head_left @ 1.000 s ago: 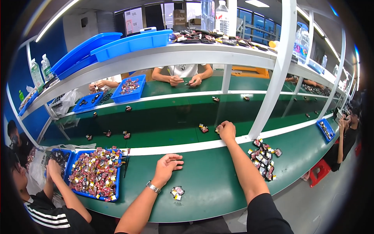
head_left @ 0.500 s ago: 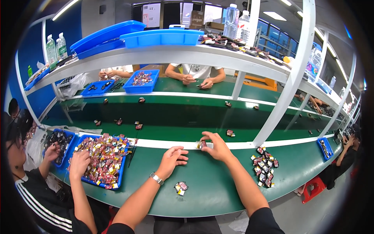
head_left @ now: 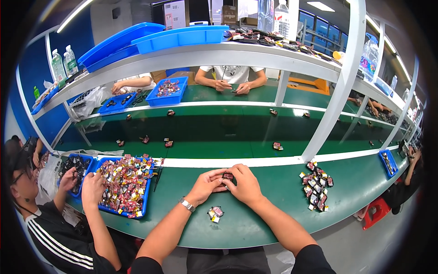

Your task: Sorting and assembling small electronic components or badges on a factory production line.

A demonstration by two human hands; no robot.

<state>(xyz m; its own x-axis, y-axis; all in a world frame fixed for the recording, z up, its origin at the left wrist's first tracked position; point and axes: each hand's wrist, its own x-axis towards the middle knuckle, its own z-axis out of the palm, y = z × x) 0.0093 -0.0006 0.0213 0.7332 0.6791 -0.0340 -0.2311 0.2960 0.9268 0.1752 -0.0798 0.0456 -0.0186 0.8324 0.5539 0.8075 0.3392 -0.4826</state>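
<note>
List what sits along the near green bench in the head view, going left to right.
Blue tray of wrapped pieces → left hand → small dark piece held by both hands → right hand → loose pile of small pieces → small blue tray.

red-and-gold packets fill the blue tray [head_left: 145,201] on my left; a loose pile of packets [head_left: 315,185] lies right.
</note>
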